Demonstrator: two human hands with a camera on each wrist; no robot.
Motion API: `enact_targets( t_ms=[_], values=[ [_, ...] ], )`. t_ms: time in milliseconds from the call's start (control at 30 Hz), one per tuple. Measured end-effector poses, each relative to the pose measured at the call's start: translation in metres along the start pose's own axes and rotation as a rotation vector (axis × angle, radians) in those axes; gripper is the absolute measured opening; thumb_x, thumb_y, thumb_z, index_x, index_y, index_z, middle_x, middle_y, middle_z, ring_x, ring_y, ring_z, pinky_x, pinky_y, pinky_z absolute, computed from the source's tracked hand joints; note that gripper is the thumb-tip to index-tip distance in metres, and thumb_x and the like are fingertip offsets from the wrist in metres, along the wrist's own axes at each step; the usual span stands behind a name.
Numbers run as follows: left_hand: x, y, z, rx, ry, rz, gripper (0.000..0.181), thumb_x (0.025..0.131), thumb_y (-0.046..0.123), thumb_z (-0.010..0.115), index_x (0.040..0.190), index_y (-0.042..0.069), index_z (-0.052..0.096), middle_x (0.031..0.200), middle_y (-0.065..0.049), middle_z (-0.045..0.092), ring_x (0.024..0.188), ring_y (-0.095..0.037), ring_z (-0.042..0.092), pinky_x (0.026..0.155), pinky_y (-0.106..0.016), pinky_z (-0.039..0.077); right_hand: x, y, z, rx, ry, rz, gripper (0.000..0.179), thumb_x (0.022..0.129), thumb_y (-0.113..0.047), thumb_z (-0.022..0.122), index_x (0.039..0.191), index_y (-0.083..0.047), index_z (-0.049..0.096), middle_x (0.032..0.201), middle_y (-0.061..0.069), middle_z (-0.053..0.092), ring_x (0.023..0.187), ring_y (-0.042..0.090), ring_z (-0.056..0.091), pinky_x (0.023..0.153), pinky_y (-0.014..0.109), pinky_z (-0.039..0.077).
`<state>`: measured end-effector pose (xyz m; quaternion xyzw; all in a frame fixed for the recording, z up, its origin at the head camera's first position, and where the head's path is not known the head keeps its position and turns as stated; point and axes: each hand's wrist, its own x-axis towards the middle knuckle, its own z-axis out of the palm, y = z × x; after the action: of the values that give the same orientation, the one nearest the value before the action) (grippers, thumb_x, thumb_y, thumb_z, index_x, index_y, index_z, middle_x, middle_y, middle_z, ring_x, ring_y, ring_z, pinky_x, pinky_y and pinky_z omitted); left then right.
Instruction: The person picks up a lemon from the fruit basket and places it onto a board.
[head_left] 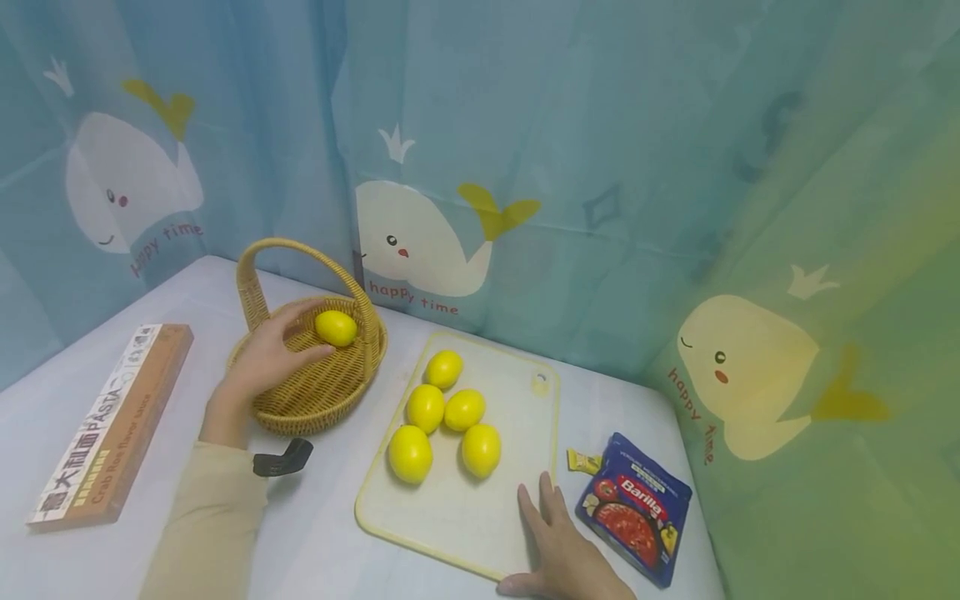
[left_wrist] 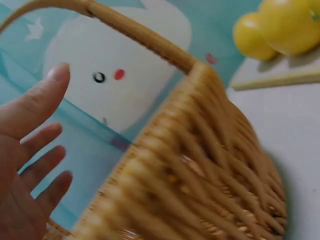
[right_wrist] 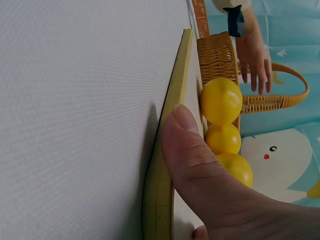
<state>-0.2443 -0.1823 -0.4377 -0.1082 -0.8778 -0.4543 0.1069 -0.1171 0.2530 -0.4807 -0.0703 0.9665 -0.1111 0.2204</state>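
Observation:
My left hand (head_left: 272, 354) hovers over the wicker basket (head_left: 318, 396), its thumb and fingers spread apart with nothing between them. Inside the basket lies one yellow lemon (head_left: 336, 328), just beyond the fingertips. The left wrist view shows the same hand (left_wrist: 32, 135) beside the basket's rim, its palm bare. Several more lemons (head_left: 481, 451) sit grouped on a white cutting board (head_left: 450, 517) with a yellow edge. My right hand (head_left: 566, 546) rests at the board's near right corner, fingers extended. Its thumb (right_wrist: 187, 150) lies against the board's edge in the right wrist view.
A long pasta box (head_left: 112, 429) lies at the left. To the right of the board are a blue Barilla sauce pouch (head_left: 637, 508) and a small yellow packet (head_left: 583, 461). A whale-print curtain (head_left: 600, 167) hangs behind the white table (head_left: 315, 542).

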Motion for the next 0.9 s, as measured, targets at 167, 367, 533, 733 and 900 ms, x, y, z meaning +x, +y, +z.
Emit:
enact_targets(
  t_ms=[167, 367, 533, 733, 900],
  values=[
    [0.007, -0.015, 0.008, -0.009, 0.011, -0.045, 0.079, 0.080, 0.041, 0.073, 0.147, 0.025, 0.033, 0.154, -0.007, 0.030, 0.138, -0.037, 0.031, 0.113, -0.054, 0.029, 0.002, -0.001, 0.002, 0.021, -0.024, 0.012, 0.125, 0.046, -0.072, 0.072, 0.150, -0.018, 0.029, 0.157, 0.024, 0.006, 0.135, 0.055, 0.021, 0.085, 0.067, 0.045],
    [0.012, -0.022, 0.010, 0.041, -0.029, -0.084, 0.088, 0.080, 0.043, 0.072, 0.151, 0.020, 0.024, 0.156, -0.012, 0.025, 0.142, -0.040, 0.023, 0.114, -0.060, 0.021, 0.000, -0.002, 0.004, 0.049, -0.024, -0.005, 0.128, 0.044, -0.073, 0.072, 0.150, -0.017, 0.027, 0.157, 0.024, 0.004, 0.135, 0.056, 0.019, 0.084, 0.069, 0.045],
    [0.015, -0.023, 0.013, 0.042, -0.097, -0.102, 0.094, 0.082, 0.040, 0.072, 0.153, 0.023, 0.012, 0.158, -0.014, 0.018, 0.142, -0.042, 0.018, 0.113, -0.063, 0.018, -0.001, -0.001, 0.002, 0.035, -0.028, 0.016, 0.128, 0.044, -0.073, 0.072, 0.151, -0.019, 0.027, 0.158, 0.023, 0.004, 0.136, 0.055, 0.019, 0.084, 0.069, 0.045],
    [0.017, -0.023, 0.017, 0.022, -0.145, -0.124, 0.107, 0.081, 0.038, 0.074, 0.154, 0.023, -0.003, 0.160, -0.015, 0.008, 0.143, -0.043, 0.014, 0.115, -0.062, 0.014, 0.000, -0.001, 0.000, 0.031, -0.039, 0.030, 0.126, 0.045, -0.073, 0.072, 0.151, -0.020, 0.027, 0.158, 0.023, 0.004, 0.137, 0.054, 0.018, 0.084, 0.068, 0.045],
    [0.019, -0.025, 0.019, 0.024, -0.213, -0.152, 0.112, 0.082, 0.038, 0.072, 0.151, 0.027, -0.015, 0.160, -0.013, -0.001, 0.144, -0.044, 0.010, 0.116, -0.060, 0.012, 0.001, 0.000, 0.000, 0.023, -0.029, 0.023, 0.126, 0.045, -0.074, 0.071, 0.150, -0.020, 0.028, 0.158, 0.023, 0.005, 0.137, 0.054, 0.019, 0.084, 0.067, 0.046]
  ],
)
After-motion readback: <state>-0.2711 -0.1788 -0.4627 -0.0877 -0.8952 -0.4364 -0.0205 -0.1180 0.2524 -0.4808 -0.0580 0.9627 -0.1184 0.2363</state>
